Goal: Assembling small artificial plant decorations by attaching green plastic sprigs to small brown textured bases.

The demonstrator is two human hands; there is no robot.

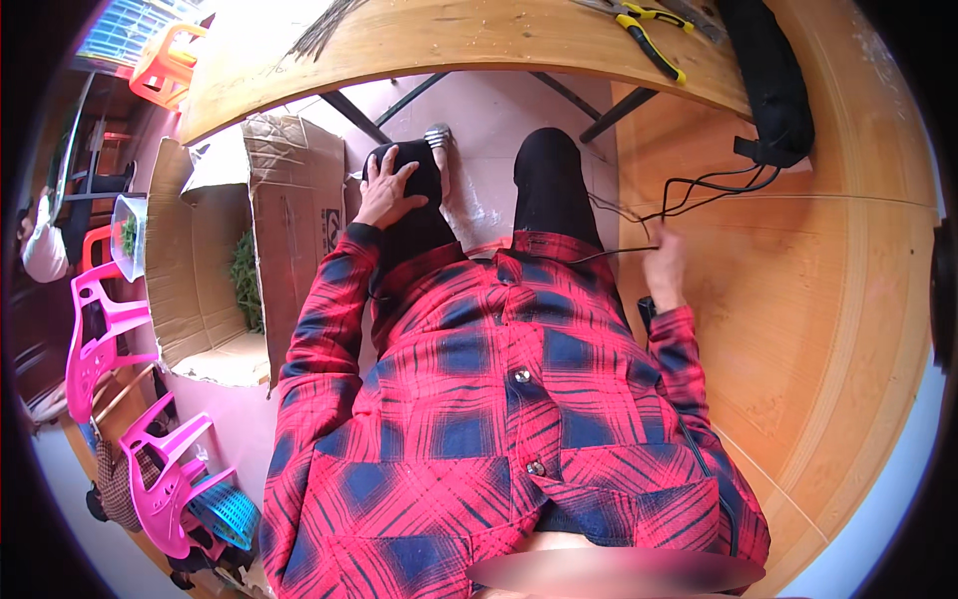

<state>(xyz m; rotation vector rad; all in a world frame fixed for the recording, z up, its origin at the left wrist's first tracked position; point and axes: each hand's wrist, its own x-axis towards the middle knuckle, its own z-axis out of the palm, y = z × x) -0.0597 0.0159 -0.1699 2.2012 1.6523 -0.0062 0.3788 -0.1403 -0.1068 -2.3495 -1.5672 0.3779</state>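
My left hand point(389, 190) lies flat on my left knee, its fingers spread over the black trouser cloth, with nothing in it. Low on my right side, my right hand point(666, 265) is closed, slightly blurred, around a thin black cable point(629, 250). One stretch of that cable runs across my lap, while other strands point(699, 190) loop up toward a long black pouch point(773, 100) at the table's right end. A small black object point(647, 307) shows beside my right wrist, partly hidden by the sleeve.
Ahead stands a wooden table point(479, 45) holding yellow-and-black pliers point(654, 48) and a bundle of thin dark wires point(327, 28). On my left are an open cardboard box point(299, 200) with greenery point(245, 280), pink chairs point(100, 339), a blue basket point(225, 511) and other people.
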